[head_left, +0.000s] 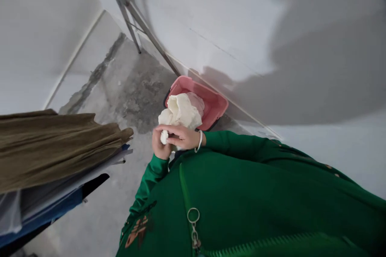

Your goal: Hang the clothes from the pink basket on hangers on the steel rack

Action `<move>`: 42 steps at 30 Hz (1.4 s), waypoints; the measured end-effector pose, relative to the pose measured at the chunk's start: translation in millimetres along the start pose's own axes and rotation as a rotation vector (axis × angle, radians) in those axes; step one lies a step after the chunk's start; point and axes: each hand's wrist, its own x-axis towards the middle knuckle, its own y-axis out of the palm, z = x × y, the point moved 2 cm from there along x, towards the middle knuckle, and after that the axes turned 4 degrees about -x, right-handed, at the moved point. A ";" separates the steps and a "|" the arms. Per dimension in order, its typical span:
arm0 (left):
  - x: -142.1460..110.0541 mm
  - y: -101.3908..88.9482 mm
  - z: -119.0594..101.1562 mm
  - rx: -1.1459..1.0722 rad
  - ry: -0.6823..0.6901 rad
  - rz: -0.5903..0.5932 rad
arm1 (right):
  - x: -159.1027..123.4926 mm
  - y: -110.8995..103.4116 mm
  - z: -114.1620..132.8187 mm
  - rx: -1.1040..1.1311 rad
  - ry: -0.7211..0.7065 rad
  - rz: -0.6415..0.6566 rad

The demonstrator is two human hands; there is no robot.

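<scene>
Both my hands hold a crumpled cream-white cloth (181, 111) in front of my chest. My left hand (159, 146) grips its lower end from below, fingers curled round it. My right hand (182, 136) lies across the cloth from the right, fingers closed on it, a white bangle on the wrist. I wear a green zipped jacket with long sleeves. Just behind the cloth a pink plastic basket (214, 102) stands on the floor against the wall, with some pale pink fabric inside it.
Several garments, olive-brown (57, 144) on top and grey, white and blue beneath, hang over a rack at the left. A metal stand's legs (141, 24) rise in the corner with a teal cord above. The concrete floor is stained and white walls close in on both sides.
</scene>
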 end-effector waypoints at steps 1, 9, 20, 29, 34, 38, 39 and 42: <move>4.2 -12.1 -5.9 -0.039 -0.017 -0.019 | 6.9 -2.4 8.3 0.010 -0.043 0.052; -5.1 -109.7 -51.8 -0.264 -0.101 -0.325 | 57.6 -48.0 9.2 -0.032 0.001 -0.116; -80.1 -218.4 -43.9 -0.341 -0.325 -0.666 | 99.1 38.8 14.7 0.022 0.042 -0.080; -144.6 -258.1 19.4 -0.015 -0.425 -0.554 | 122.2 77.5 62.8 -0.022 -0.230 -0.262; -160.3 -264.2 27.0 0.104 -0.348 -0.281 | 136.8 109.6 69.8 0.204 -0.196 -0.198; -154.4 -254.0 22.0 0.081 -0.265 -0.082 | 143.4 134.6 85.4 0.414 -0.153 -0.001; -147.0 -250.8 18.4 0.066 -0.211 -0.072 | 144.5 142.3 90.0 0.417 -0.162 0.081; -112.8 -243.1 6.9 -0.012 0.006 -0.085 | 148.2 166.2 103.5 0.275 -0.264 0.319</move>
